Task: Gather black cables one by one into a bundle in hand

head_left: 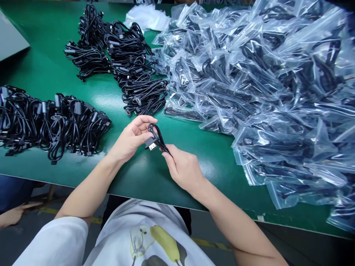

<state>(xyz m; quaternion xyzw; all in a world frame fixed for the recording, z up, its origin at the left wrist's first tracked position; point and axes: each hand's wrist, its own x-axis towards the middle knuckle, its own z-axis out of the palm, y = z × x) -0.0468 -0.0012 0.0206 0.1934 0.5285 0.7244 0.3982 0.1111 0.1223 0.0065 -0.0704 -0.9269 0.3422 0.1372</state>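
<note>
A coiled black cable [158,138] with a flat connector is held between my two hands, just above the front part of the green table [138,168]. My left hand [135,135] pinches it by the connector end, thumb on top and fingers curled behind. The bundled length lies in the closed fingers of my right hand [183,164]. The connector's metal mouth faces toward me. Beyond my hands lies a pile of bundled black cables [133,70].
Clear zip bags with black cables inside [249,85] cover the table's right side. More cable bundles [55,123] lie at left. A stack of flat clear bags [148,16] is at the back, a grey box [12,35] at far left. Another person's hand [16,216] shows below left.
</note>
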